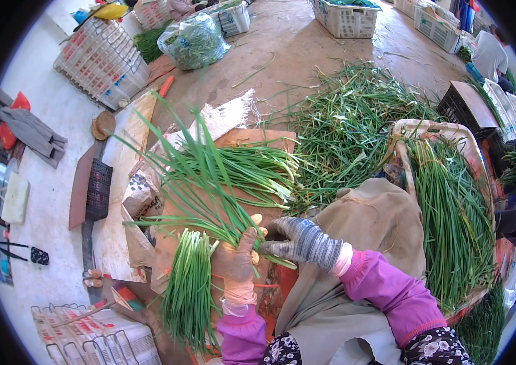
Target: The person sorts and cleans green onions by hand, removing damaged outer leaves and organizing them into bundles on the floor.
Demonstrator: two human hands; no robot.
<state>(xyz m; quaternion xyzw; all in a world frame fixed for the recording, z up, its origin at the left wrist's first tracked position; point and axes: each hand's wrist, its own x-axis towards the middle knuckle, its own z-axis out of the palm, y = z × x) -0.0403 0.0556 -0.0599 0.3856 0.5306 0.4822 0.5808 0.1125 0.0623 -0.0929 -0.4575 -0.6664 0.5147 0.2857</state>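
Note:
My left hand [236, 258], in an orange-tan glove, is closed around a loose bunch of garlic chives [206, 173]. The long green leaves fan out up and left, and pale stalk ends poke out to the right below the fingers. Beside it, my right hand [300, 239], in a grey striped knit glove, has thumb and fingers pinched together by the stalks; what lies between them is hidden. On the brown board [173, 243], one bundle of chives [252, 167] lies beyond my hands. A second, evenly laid bundle [186, 286] is left of my left wrist.
A large heap of loose leaves [355, 121] covers the floor ahead. To my right stands a white basket [470, 143] filled with long chives [446, 213]. Stacked white crates [103, 64] and a filled plastic bag [191, 42] are far left. Another person [489, 55] sits far right.

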